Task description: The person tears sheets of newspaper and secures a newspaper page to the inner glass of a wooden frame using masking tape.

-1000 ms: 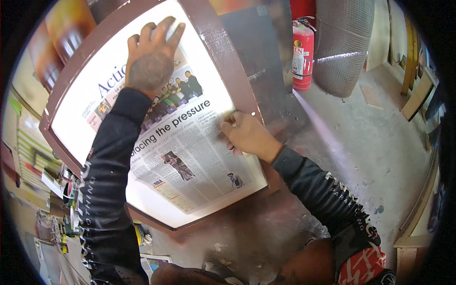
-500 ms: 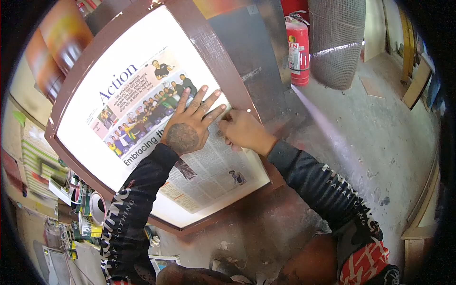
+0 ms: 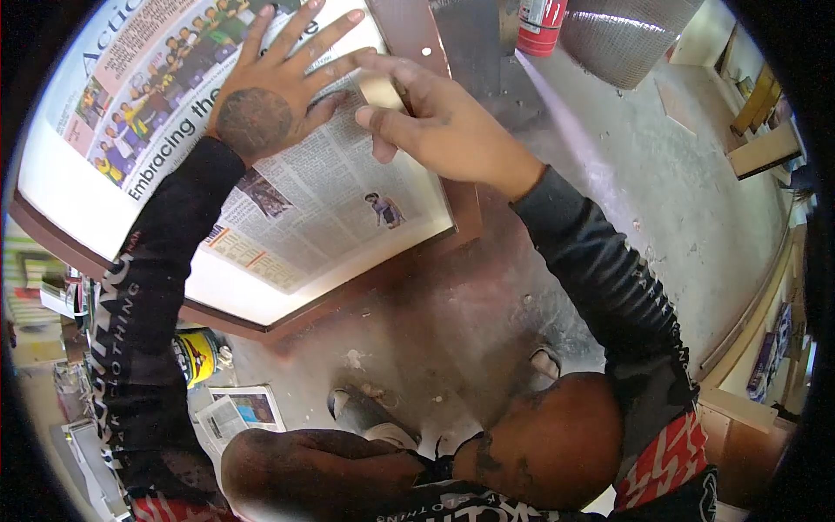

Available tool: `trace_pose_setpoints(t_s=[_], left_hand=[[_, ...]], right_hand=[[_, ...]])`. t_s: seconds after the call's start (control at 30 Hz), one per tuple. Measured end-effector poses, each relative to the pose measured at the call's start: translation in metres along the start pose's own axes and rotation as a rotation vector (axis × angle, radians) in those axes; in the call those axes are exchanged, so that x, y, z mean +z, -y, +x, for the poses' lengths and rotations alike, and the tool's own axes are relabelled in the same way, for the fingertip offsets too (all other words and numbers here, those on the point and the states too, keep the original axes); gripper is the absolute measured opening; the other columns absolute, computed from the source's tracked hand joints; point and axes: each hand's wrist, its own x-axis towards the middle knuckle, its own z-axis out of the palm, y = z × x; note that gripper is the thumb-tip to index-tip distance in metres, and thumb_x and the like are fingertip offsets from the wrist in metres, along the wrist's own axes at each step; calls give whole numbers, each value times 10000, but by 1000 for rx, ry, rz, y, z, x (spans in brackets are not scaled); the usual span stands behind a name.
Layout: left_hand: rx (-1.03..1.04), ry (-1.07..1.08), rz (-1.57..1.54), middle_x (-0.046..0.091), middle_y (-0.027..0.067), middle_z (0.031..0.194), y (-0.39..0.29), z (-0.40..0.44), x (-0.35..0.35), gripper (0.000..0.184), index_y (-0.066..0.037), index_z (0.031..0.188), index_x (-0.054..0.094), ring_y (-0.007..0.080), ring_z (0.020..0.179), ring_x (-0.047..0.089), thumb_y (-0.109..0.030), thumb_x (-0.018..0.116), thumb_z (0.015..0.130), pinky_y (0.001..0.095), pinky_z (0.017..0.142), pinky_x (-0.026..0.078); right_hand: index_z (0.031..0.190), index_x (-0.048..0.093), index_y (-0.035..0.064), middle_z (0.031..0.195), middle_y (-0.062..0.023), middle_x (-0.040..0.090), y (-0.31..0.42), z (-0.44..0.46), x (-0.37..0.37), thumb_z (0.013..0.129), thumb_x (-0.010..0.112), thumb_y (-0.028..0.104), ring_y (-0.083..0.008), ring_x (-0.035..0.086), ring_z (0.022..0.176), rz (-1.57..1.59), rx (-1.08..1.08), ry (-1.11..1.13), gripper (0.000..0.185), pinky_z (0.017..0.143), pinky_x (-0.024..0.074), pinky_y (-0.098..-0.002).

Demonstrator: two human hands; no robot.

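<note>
A newspaper page (image 3: 326,187) with a group photo and the words "Embracing the" lies on a white panel (image 3: 65,187) inside a brown frame (image 3: 409,30). My left hand (image 3: 278,96) is pressed flat on the page with its fingers spread. Close by its fingertips, at the panel's right side, my right hand (image 3: 448,126) has thumb and forefinger curled round a small pale piece (image 3: 381,91). That piece is partly hidden and blurred, so its kind is unclear.
A red fire extinguisher (image 3: 539,30) and a wire mesh roll (image 3: 622,43) stand at the upper right. On the floor at lower left are a yellow-and-black can (image 3: 198,355) and folded newspapers (image 3: 239,418). Wooden boards (image 3: 765,152) stand at right.
My view has tilted down, so the frame sits higher and more floor and my legs show. My left hand stays spread on the page; my right hand's grip has opened somewhat, showing the pale piece.
</note>
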Motion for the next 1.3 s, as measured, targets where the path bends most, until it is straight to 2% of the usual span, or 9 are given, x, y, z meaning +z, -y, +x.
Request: trace_pose_setpoints(t_s=[0.03,0.07,0.13,0.3,0.6,0.8,0.87,1.0,1.3], left_hand=[[6,72,60,376,174,1538,-3,2,-8,616,-217,1445,503,424,1420,332,-419,636,878,613,1145,256],[1,79,50,376,174,1538,-3,2,-6,616,-217,1445,503,424,1420,332,-419,636,878,613,1145,256],[-25,130,-4,308,78,1611,0,2,1,565,-310,1421,533,401,1481,241,-495,607,892,691,1150,145],[-19,107,0,292,95,1616,2,3,0,592,-307,1446,504,390,1486,230,-486,608,892,664,1165,148],[-10,130,-73,282,95,1620,3,-1,3,606,-283,1467,478,378,1500,200,-467,596,902,647,1176,139],[10,62,49,228,87,1641,2,-4,14,586,-284,1481,461,360,1513,152,-472,555,934,629,1190,112],[-10,101,59,210,82,1646,1,-6,15,610,-287,1491,444,358,1516,138,-479,568,926,631,1193,108],[-19,129,95,210,78,1647,-3,-4,10,677,-290,1512,409,356,1522,117,-485,605,894,624,1200,97],[-22,129,132,201,84,1650,-5,-2,9,684,-288,1508,418,350,1522,118,-483,609,881,614,1207,89]], right_hand=[[1423,429,-9,890,-78,657,3,-8,2,980,618,160,-129,640,742,22,-48,-13,511,696,532,-268],[1507,333,0,911,-53,627,2,-13,3,1011,575,110,-114,612,781,46,-95,-23,563,740,517,-258],[1513,325,11,939,-55,621,-4,-14,-1,1012,566,94,-115,610,789,73,-100,-39,562,737,518,-259],[1458,362,-26,863,-57,628,-7,-15,7,965,612,87,-119,621,719,261,-124,-109,564,656,525,-263],[1524,224,-37,1129,-160,633,-36,-116,31,976,593,114,-152,656,845,153,295,-183,678,768,554,-311],[1458,409,-29,1152,-148,641,-35,-160,20,999,545,107,-176,679,849,183,-146,-168,497,778,550,-318],[1395,497,-27,1057,-112,652,-45,-154,8,1029,502,112,-170,678,837,-25,-76,-6,392,775,547,-306],[1320,551,2,898,-34,601,-96,-158,29,1058,504,209,-121,647,757,291,298,-133,338,687,544,-278],[1308,547,31,916,-59,623,-110,-163,26,1051,504,183,-119,619,676,252,407,-24,301,609,538,-285]])
